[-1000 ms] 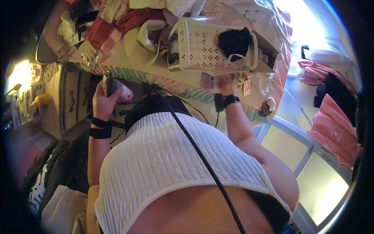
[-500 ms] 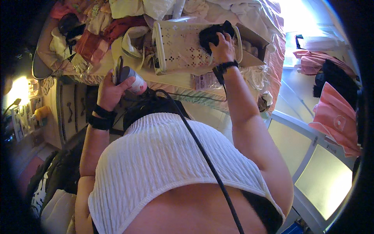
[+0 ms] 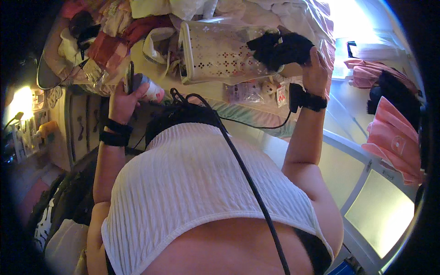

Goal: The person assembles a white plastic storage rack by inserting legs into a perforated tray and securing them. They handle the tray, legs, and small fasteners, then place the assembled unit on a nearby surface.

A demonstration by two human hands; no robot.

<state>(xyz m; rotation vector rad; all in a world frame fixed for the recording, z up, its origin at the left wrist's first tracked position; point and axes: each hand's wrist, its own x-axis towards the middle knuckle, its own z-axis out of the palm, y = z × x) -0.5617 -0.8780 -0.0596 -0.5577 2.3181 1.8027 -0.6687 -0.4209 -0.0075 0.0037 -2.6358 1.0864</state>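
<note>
My left hand (image 3: pixel 120 104), wearing black wrist bands, is closed round a white, pink and grey cylindrical container (image 3: pixel 153 92). A thin dark slab (image 3: pixel 131 73), seen almost edge-on, is in the same hand; its exact kind is unclear. My right hand (image 3: pixel 317 75) is raised at the far right, gripping the edge of a bunched black cloth (image 3: pixel 289 49). That cloth hangs across the right end of a cream plastic basket (image 3: pixel 211 51) with small cut-out holes. What the basket holds is mostly hidden.
Heaped clothes (image 3: pixel 107 50) cover the bed's far left. Below the basket lie a clear plastic packet (image 3: pixel 245 91) and a small plush toy (image 3: pixel 269 90). A black cable (image 3: pixel 256 123) runs to my right wrist. Pink towels (image 3: pixel 389 137) hang at the right.
My right hand has moved right with the black cloth, which has spread out from a bunch on the basket. The plush toy is now in sight. My left hand has shifted slightly left.
</note>
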